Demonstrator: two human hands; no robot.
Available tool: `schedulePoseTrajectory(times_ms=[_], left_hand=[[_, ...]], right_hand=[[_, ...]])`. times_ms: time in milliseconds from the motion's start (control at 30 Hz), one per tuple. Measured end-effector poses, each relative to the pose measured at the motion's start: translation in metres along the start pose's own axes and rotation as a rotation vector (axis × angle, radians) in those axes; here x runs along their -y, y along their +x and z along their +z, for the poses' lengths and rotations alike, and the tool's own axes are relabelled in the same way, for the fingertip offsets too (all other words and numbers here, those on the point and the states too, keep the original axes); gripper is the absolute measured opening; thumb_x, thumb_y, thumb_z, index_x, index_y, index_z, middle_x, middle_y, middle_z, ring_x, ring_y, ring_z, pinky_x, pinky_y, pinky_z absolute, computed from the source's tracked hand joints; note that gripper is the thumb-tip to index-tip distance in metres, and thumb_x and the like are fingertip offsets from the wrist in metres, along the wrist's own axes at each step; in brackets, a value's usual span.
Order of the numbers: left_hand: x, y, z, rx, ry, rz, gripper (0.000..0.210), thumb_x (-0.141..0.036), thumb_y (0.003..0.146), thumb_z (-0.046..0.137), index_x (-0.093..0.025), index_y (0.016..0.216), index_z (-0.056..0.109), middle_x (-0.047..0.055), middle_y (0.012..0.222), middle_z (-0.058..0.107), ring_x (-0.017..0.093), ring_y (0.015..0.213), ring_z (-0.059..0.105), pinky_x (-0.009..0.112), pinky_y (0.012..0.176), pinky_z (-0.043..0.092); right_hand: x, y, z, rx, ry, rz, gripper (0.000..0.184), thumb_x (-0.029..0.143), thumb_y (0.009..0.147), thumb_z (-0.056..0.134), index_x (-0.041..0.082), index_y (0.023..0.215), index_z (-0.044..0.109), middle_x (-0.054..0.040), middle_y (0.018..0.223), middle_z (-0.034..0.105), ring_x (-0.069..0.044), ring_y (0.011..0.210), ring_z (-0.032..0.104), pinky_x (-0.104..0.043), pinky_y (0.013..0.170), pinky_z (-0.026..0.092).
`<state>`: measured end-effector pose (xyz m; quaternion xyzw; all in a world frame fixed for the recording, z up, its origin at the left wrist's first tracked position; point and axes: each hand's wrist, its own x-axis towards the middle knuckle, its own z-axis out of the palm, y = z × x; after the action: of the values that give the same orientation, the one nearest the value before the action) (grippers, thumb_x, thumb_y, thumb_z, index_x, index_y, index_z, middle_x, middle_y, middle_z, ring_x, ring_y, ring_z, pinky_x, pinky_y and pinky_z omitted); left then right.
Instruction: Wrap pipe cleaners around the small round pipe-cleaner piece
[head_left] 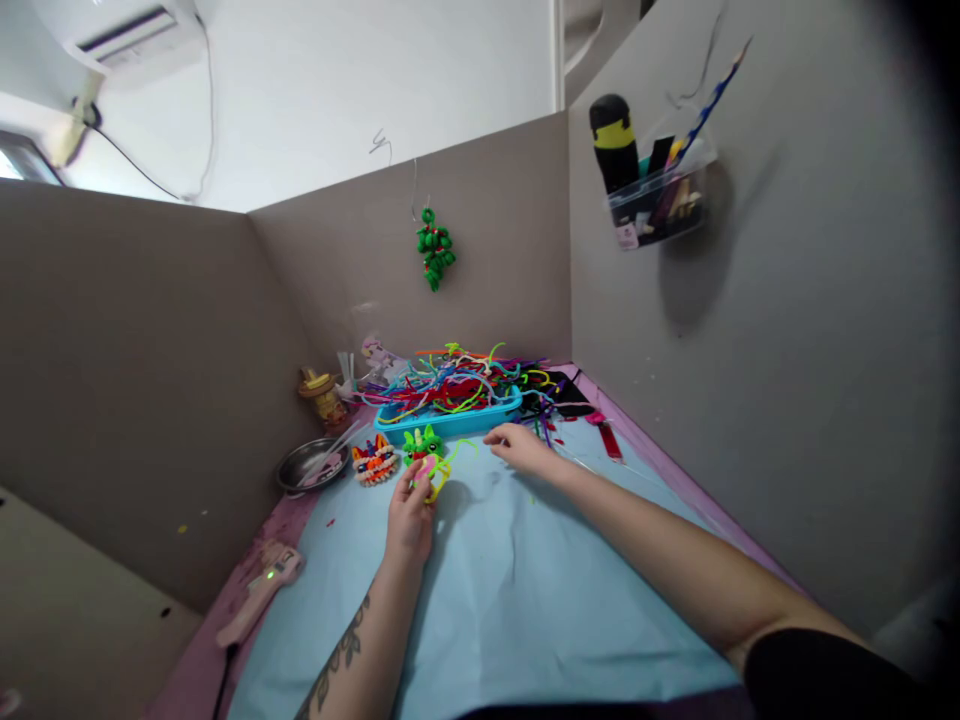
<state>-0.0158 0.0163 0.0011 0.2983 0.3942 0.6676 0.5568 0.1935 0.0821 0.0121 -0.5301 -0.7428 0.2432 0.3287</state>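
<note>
My left hand (pixel 409 518) is closed on a small pink and yellow pipe-cleaner piece (pixel 435 480), pinched between thumb and fingers. A thin yellow-green strand (pixel 465 443) sticks out from it toward the right. My right hand (pixel 519 448) hovers past that strand's tip, its fingers loosely bent and apart, with nothing visible in them. Just behind the held piece sits a green pipe-cleaner figure (pixel 425 442). To its left stands an orange, white and blue figure (pixel 374 460). A blue tray (pixel 450 424) heaped with many-coloured pipe cleaners (pixel 457 385) lies behind both hands.
A pink glue gun (pixel 262 590) with a lit green light lies at the left edge. Behind it is a metal bowl (pixel 311 464). Light blue paper (pixel 525 590) covers the table. Grey panels enclose it; a clear bin (pixel 660 205) hangs right, a green pipe-cleaner bunch (pixel 434 248) at the back.
</note>
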Motion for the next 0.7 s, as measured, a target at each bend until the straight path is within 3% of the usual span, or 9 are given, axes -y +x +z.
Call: schedulePoseTrajectory(times_ms=[33, 67, 200, 400, 600, 700], left_hand=[[-0.001, 0.0, 0.0, -0.007, -0.013, -0.008, 0.051, -0.026, 0.053, 0.078, -0.019, 0.101, 0.059, 0.002, 0.083, 0.065, 0.009, 0.065, 0.057, 0.02, 0.057, 0.039], [-0.001, 0.0, 0.001, -0.011, -0.023, -0.018, 0.051, -0.026, 0.053, 0.078, -0.019, 0.1, 0.059, 0.001, 0.081, 0.064, 0.008, 0.063, 0.056, 0.019, 0.056, 0.039], [-0.001, -0.001, 0.001, 0.004, -0.046, -0.058, 0.053, -0.026, 0.051, 0.079, -0.019, 0.1, 0.06, -0.002, 0.073, 0.062, 0.007, 0.059, 0.053, 0.019, 0.056, 0.039], [0.0, 0.0, -0.001, 0.011, -0.061, -0.053, 0.051, -0.026, 0.053, 0.079, -0.019, 0.1, 0.06, -0.003, 0.07, 0.061, 0.005, 0.056, 0.05, 0.019, 0.056, 0.038], [0.004, 0.004, -0.006, 0.013, -0.047, -0.024, 0.052, -0.027, 0.053, 0.079, -0.018, 0.101, 0.061, -0.002, 0.07, 0.06, 0.005, 0.055, 0.049, 0.019, 0.056, 0.037], [0.006, 0.004, -0.007, 0.021, -0.036, -0.011, 0.052, -0.028, 0.054, 0.078, -0.018, 0.101, 0.061, -0.002, 0.07, 0.06, 0.006, 0.054, 0.049, 0.02, 0.056, 0.037]], right_hand=[[-0.005, 0.003, -0.013, 0.059, -0.318, 0.008, 0.018, 0.017, 0.075, 0.053, 0.02, 0.084, 0.068, -0.0061, 0.094, 0.065, -0.017, 0.087, 0.056, -0.025, 0.073, 0.042], [-0.009, 0.004, -0.025, 0.07, -0.426, 0.039, 0.018, 0.013, 0.074, 0.053, 0.018, 0.08, 0.069, -0.0094, 0.095, 0.064, -0.02, 0.09, 0.056, -0.027, 0.075, 0.041], [-0.029, 0.003, -0.048, 0.132, -0.642, 0.11, 0.019, 0.004, 0.066, 0.056, 0.01, 0.079, 0.069, -0.0188, 0.094, 0.063, -0.028, 0.093, 0.056, -0.032, 0.075, 0.042], [-0.043, -0.001, -0.042, 0.24, -0.8, 0.136, 0.027, 0.006, 0.064, 0.059, 0.009, 0.09, 0.067, -0.02, 0.1, 0.06, -0.031, 0.096, 0.055, -0.035, 0.073, 0.045], [-0.037, -0.004, -0.046, 0.272, -0.85, 0.054, 0.03, 0.005, 0.061, 0.06, 0.008, 0.091, 0.066, -0.0217, 0.109, 0.056, -0.031, 0.101, 0.052, -0.034, 0.074, 0.045], [-0.032, -0.005, -0.044, 0.257, -0.847, 0.018, 0.024, 0.008, 0.065, 0.058, 0.011, 0.088, 0.067, -0.0203, 0.103, 0.059, -0.03, 0.1, 0.053, -0.033, 0.075, 0.043]])
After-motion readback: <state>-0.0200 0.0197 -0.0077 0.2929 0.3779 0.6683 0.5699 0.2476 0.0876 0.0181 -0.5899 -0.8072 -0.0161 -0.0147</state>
